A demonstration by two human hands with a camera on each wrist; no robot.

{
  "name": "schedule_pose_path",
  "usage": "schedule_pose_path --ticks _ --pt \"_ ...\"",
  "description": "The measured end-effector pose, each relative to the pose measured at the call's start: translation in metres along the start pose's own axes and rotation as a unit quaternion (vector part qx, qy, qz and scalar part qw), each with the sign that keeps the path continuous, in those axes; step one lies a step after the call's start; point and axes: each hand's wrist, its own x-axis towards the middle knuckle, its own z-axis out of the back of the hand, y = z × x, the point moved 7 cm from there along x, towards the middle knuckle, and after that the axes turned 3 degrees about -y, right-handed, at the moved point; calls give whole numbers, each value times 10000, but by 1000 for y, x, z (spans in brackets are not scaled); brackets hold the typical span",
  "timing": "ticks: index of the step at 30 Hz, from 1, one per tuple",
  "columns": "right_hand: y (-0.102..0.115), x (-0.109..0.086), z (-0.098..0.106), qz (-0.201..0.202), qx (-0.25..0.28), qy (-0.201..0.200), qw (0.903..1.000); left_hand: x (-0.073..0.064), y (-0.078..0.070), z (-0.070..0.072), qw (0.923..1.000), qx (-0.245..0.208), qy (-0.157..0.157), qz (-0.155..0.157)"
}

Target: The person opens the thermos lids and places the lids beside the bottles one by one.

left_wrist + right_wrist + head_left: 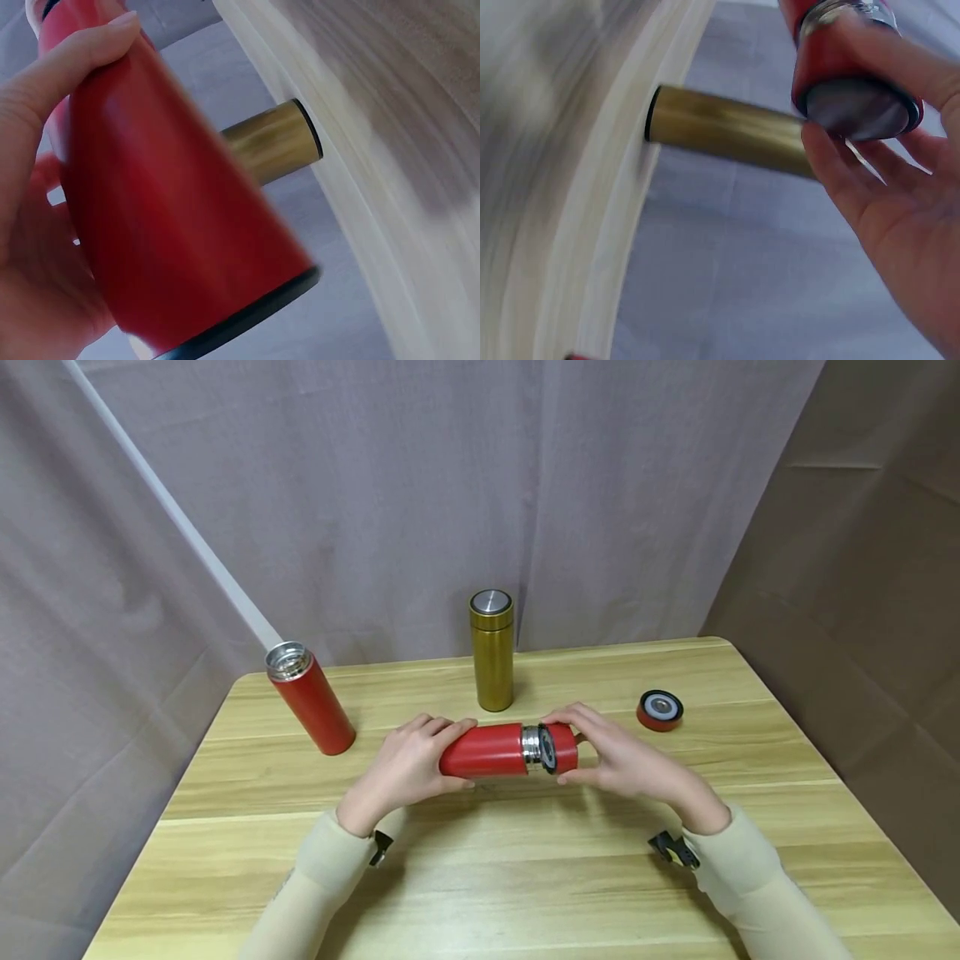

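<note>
My left hand [411,760] grips a red thermos bottle [483,750], held lying sideways above the table; the left wrist view shows the thumb across its red body [165,195] and its black base. In my right hand [626,756] a red lid [564,748] is pinched between thumb and fingers. The lid sits tilted at the bottle's bare steel neck [532,745], its inner seal partly showing. From the right wrist, the lid's flat metal top [859,109] faces the camera.
Behind the hands a gold thermos [493,660] stands upright with its lid on. An uncapped red thermos [313,703] stands at the left. Another red lid [660,710] lies inner side up at the right on the wooden table [525,893]. Grey curtains hang behind.
</note>
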Motion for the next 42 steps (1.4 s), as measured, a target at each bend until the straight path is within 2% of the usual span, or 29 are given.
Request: schedule_pose_path --ticks 5,10,14,18,22,33,42 --pt "-13 -14 23 -197 -370 -588 9974 -7 14 4 9970 -636 8 434" --pt "-31 -29 41 -697 -511 -834 9928 -8 22 15 9965 -607 -224 534" --pt "-47 -39 44 -1199 -432 -670 9896 -10 26 18 9947 -751 -259 647" --pt "-64 -51 45 -1539 -465 -452 9860 -12 30 22 9932 -824 -344 742" --pt "-79 -63 48 -1816 -540 -400 9811 -14 34 28 9929 -683 -483 851" --pt "-114 -86 47 -2212 -735 -166 9723 -16 40 31 9907 -741 -612 963" --pt "-125 -92 44 -2488 -691 112 9660 -16 40 30 9916 -709 -605 899"
